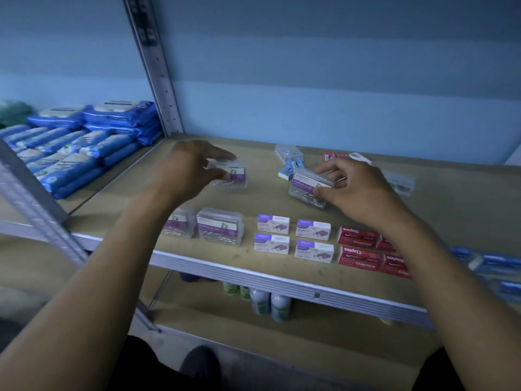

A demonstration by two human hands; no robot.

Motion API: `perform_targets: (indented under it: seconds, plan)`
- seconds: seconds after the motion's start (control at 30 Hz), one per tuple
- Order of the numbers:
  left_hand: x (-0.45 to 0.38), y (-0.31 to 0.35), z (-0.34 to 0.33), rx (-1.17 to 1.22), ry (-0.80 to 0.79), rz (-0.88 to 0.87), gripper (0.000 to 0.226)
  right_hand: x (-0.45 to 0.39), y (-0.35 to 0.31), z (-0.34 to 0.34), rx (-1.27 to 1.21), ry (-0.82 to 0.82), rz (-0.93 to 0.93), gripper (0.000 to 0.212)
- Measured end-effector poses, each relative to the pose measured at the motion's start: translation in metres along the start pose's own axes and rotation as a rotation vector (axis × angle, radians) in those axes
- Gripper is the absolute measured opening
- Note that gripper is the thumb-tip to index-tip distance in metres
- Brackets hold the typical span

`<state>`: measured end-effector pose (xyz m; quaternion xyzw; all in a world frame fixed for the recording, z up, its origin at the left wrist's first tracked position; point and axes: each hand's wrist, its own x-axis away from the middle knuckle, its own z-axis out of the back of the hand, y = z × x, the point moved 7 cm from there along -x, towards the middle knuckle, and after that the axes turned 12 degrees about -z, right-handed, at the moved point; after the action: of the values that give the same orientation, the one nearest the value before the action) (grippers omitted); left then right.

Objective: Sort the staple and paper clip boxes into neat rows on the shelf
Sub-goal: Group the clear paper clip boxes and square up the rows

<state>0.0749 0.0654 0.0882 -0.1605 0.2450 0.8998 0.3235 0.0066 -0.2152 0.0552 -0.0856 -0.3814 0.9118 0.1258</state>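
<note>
My left hand [194,167] holds a clear paper clip box [234,176] between thumb and fingers, over the shelf board [451,210]. My right hand [355,190] grips another clear paper clip box [304,189], tilted. At the front edge, two clear paper clip boxes [220,227] stand side by side. To their right lie several white-and-purple staple boxes [293,238] in a block, then several red staple boxes [363,249], partly hidden by my right forearm.
Loose at the back lie a clear box [287,153], blue-and-white small boxes [290,167], a red box [332,156] and a clear box [400,183]. Blue packs [84,148] fill the left bay. White bottles [270,303] stand on the lower shelf.
</note>
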Motion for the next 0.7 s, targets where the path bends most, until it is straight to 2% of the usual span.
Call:
perform_targets:
  seconds: [0.37, 0.7]
  plan:
    - [0.051, -0.041, 0.039, -0.016, -0.029, 0.096, 0.037, 0.008, -0.069, -0.08, -0.057, -0.078, 0.121, 0.029]
    - [0.056, -0.056, 0.03, 0.024, -0.102, 0.15, 0.036, 0.015, -0.078, -0.095, -0.004, -0.141, 0.136, 0.031]
